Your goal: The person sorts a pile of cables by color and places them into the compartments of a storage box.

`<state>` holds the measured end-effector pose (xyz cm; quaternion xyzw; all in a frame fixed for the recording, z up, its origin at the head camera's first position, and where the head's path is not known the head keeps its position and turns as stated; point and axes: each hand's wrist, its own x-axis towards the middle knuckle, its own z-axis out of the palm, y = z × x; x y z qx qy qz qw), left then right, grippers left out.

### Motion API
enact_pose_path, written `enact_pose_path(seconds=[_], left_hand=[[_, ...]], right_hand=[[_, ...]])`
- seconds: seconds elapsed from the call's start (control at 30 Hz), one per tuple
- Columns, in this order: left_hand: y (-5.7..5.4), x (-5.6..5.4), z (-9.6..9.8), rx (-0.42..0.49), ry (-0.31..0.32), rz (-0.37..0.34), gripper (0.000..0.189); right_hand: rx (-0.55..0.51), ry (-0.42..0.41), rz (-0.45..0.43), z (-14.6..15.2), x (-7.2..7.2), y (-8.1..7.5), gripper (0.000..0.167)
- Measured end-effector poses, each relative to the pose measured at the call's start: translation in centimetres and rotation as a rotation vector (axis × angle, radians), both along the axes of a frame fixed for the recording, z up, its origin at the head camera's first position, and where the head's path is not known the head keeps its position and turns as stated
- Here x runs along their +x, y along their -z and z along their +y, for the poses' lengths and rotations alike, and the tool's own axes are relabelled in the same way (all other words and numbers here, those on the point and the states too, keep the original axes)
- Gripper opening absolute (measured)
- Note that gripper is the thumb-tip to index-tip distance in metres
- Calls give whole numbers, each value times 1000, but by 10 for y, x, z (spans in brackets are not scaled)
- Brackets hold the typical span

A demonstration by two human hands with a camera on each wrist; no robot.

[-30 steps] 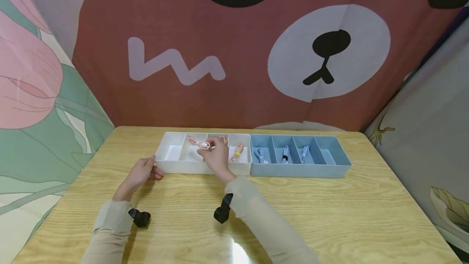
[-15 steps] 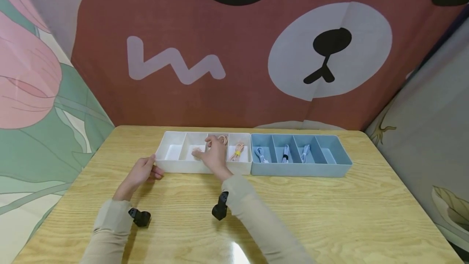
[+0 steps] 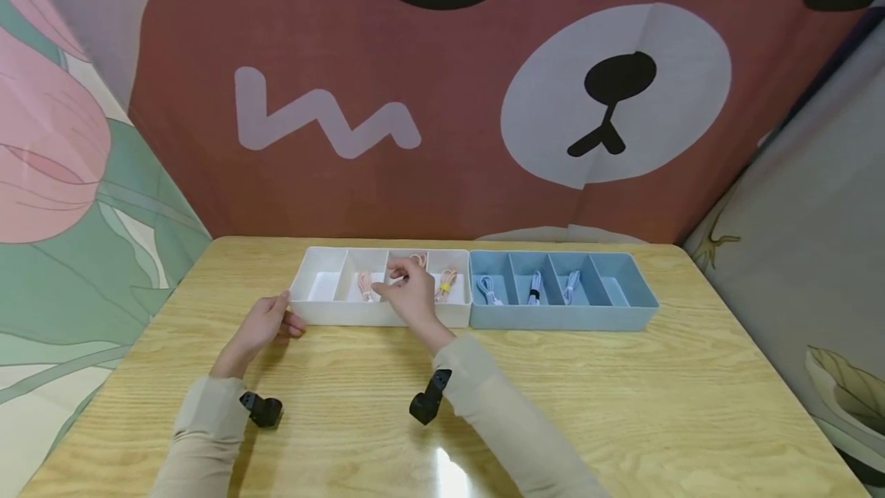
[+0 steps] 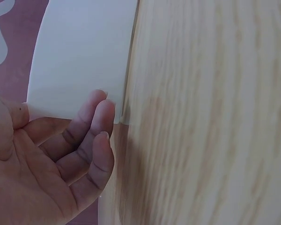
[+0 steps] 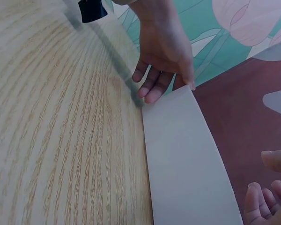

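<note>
My left hand [image 3: 263, 325] grips the left end of a white divided organizer box [image 3: 359, 314]. In the left wrist view its thumb is at the rim and the other fingers are bent by the corner. My right hand [image 3: 415, 298] is over the third compartment, thumb and fingers apart, holding nothing. A coiled pink cable [image 3: 365, 287] lies in the second compartment, just left of the right thumb. Another pink cable [image 3: 418, 260] shows partly behind the right fingers. A third pink cable [image 3: 445, 284], with a yellow tie, lies in the rightmost compartment.
A blue divided organizer box [image 3: 563, 319] stands against the white one's right end. Blue-white cables lie in its first three compartments, the middle cable [image 3: 535, 287] bound with a black tie. Both boxes stand near the back of the wooden table [image 3: 657, 406], before a printed cloth [image 3: 456, 190].
The right hand lowered the pink cable into the second compartment and let go of it, then drew back slightly to the right. The left hand stayed on the white box.
</note>
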<state>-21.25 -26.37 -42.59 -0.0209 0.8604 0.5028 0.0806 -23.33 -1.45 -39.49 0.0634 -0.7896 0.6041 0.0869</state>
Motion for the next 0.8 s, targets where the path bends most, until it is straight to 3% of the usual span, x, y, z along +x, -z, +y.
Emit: enact_pose_path(seconds=[0.37, 0.47, 0.7, 0.8], left_hand=[[-2, 2, 4, -36, -56, -12, 59], [-3, 4, 5, -69, -82, 16, 58], [-17, 13, 12, -328, -197, 294, 46], [-25, 17, 19, -317, -210, 364, 39]], right_hand=[[-86, -50, -80, 14, 11, -7, 32], [-123, -69, -105, 18, 16, -11, 30], [-151, -111, -105, 29, 27, -20, 24], [-140, -125, -88, 36, 32, -23, 22]])
